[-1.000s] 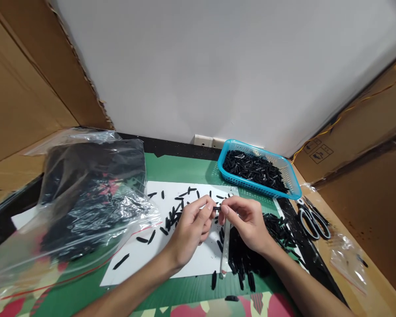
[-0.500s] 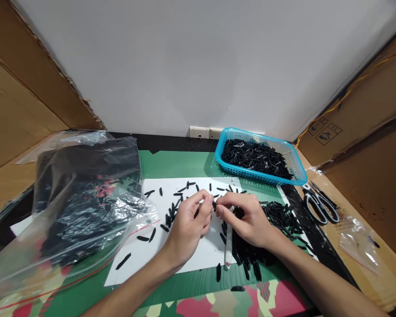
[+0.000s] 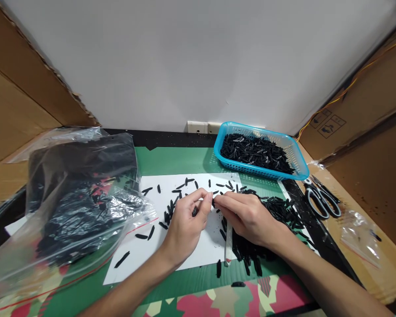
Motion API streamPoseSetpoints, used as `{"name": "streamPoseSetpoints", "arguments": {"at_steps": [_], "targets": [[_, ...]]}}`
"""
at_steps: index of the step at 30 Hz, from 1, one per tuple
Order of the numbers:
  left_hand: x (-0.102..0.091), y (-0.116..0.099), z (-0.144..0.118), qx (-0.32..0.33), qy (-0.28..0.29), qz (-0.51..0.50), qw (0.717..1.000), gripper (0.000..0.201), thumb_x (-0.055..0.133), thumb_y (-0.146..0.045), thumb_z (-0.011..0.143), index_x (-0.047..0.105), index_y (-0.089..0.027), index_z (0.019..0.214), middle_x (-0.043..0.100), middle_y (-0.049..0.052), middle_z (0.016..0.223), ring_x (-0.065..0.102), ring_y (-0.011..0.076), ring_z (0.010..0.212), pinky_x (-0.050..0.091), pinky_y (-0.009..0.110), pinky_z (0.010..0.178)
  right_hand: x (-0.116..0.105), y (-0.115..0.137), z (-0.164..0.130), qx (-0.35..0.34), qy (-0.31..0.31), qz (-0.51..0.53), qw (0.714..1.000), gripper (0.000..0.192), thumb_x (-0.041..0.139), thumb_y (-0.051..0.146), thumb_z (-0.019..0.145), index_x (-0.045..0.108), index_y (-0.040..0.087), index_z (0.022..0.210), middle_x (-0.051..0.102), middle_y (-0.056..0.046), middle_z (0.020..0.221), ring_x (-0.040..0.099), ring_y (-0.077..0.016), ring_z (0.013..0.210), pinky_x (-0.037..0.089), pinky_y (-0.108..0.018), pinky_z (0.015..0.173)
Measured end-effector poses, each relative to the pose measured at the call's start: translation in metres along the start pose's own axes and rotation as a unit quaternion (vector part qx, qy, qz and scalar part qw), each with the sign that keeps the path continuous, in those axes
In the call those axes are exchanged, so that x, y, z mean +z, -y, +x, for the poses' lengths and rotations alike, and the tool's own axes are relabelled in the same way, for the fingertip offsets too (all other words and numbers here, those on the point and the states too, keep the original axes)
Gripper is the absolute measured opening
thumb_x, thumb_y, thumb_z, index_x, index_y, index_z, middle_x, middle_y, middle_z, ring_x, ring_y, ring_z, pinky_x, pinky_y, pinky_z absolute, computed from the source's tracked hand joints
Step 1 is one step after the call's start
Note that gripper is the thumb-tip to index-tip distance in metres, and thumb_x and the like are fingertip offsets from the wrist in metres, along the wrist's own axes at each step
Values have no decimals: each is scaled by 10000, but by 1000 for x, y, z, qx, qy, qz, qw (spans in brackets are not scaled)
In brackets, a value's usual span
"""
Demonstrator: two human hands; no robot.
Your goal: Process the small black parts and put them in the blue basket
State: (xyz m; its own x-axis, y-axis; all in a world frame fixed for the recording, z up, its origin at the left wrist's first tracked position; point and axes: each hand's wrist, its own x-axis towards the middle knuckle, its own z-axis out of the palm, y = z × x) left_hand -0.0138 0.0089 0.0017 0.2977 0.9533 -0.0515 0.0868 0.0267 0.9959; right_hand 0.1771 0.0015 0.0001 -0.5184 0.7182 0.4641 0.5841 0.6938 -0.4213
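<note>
My left hand (image 3: 188, 224) is closed in a pinch above a white paper sheet (image 3: 198, 259), thumb against index finger. My right hand (image 3: 251, 215) meets it fingertip to fingertip, also pinched. Between the two sets of fingertips shows the end of a small black strip (image 3: 213, 203), mostly hidden. Another dark bit (image 3: 194, 211) is visible inside the curl of my left fingers. Loose black strips (image 3: 169, 212) lie scattered over the paper. A large pile of the same strips (image 3: 280, 213) spreads beneath and beyond my right hand.
A blue plastic basket (image 3: 300, 158) filled with black strips stands at the back right. Scissors (image 3: 320, 200) and a small clear bag (image 3: 359, 237) lie on cardboard at the right. A big zip bag (image 3: 86, 211) with dark contents covers the left. Cardboard walls flank both sides.
My right fingers have closed in tighter and moved slightly left against the left fingertips. The view has shifted a little; the strips and basket otherwise stay as they were.
</note>
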Motion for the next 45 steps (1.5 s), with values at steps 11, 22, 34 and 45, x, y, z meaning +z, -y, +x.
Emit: {"name": "streamPoseSetpoints", "arguments": {"at_steps": [11, 22, 34, 45], "targets": [[5, 5, -2, 5, 3, 31, 1000, 388, 581, -435, 1020, 495, -208, 717, 310, -60, 575, 258, 85, 488, 211, 230, 430, 3, 1, 2, -1, -38, 70, 997, 214, 514, 88, 959, 575, 196, 785, 496, 38, 626, 390, -104, 534, 307, -256, 522], [8, -1, -1, -35, 9, -129, 991, 432, 600, -539, 1005, 484, -206, 756, 208, -99, 586, 181, 48, 464, 172, 165, 409, -7, 2, 8, 105, -190, 117, 969, 163, 610, 67, 834, 654, 181, 727, 561, 39, 591, 482, -88, 506, 392, -222, 523], [8, 3, -1, -24, 35, -174, 984, 390, 560, -554, 1023, 540, -201, 857, 208, -105, 606, 160, 53, 492, 160, 147, 421, -3, 2, 6, 71, -126, 134, 980, 88, 645, 181, 996, 718, 176, 948, 715, -26, 797, 631, -139, 664, 491, -261, 649], [9, 4, -6, -48, 91, -227, 969, 428, 396, -602, 1054, 542, -216, 941, 260, -105, 571, 167, 74, 472, 136, 169, 417, -28, -29, 20, 142, -216, -136, 956, 329, 746, 318, 955, 678, 252, 1270, 736, -110, 1239, 639, -334, 1166, 431, -530, 1006]]}}
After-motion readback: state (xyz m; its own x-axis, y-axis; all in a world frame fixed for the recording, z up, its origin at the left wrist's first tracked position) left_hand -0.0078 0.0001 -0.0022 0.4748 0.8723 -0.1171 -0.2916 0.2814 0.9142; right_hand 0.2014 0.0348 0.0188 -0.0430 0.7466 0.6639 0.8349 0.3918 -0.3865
